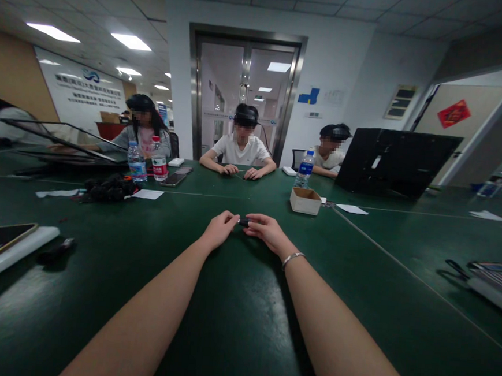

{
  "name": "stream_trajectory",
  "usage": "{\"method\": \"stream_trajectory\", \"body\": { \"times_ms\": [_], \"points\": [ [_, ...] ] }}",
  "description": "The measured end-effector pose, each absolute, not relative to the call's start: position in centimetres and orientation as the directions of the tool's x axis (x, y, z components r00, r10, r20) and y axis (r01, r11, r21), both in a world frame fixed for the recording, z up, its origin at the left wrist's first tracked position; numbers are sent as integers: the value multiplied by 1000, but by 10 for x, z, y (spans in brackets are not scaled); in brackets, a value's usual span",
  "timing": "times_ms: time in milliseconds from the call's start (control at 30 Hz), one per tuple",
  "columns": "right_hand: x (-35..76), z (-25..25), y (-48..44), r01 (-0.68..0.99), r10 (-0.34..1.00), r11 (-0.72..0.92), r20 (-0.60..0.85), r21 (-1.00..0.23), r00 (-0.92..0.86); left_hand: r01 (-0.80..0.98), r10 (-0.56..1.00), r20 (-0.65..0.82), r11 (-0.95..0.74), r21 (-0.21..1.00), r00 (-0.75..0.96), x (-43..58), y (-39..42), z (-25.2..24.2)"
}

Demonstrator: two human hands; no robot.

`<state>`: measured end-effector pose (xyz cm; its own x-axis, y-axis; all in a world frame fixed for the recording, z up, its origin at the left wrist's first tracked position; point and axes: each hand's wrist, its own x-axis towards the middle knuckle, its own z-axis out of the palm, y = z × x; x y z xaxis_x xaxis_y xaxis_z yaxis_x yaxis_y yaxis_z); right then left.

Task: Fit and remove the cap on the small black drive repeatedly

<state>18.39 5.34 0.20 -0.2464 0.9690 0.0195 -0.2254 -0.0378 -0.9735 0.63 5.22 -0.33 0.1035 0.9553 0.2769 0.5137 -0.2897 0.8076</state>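
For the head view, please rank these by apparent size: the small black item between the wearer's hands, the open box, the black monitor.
1. Black monitor
2. Open box
3. Small black item, partly covered by the left hand and right hand; its visible part looks smallest.

We see the table (pixel 231 325) in dark green, ruled with thin pale lines. The item (pixel 244 222) is black; the bracelet (pixel 293 260), silver. We note the box (pixel 304 204), off-white outside and brown within; one bottle (pixel 305 167), capped and labelled in blue; another bottle (pixel 159 164), red-capped, its label red and white. The monitor (pixel 398 163) is black, the poster (pixel 454 113) red with gold.
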Motion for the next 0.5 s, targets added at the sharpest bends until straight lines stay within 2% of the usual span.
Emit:
{"method": "stream_trajectory", "body": {
  "times_ms": [400, 500],
  "points": [
    [185, 0, 56, -222, 966, -37, 23, -974, -258, 501, 966, 231, -259, 826, 118, 6, 54, -6],
    [185, 0, 56, -233, 966, -33, 28, -972, -258, 442, 963, 244, -271, 855, 117, 6, 56, -7]
  ]
}}
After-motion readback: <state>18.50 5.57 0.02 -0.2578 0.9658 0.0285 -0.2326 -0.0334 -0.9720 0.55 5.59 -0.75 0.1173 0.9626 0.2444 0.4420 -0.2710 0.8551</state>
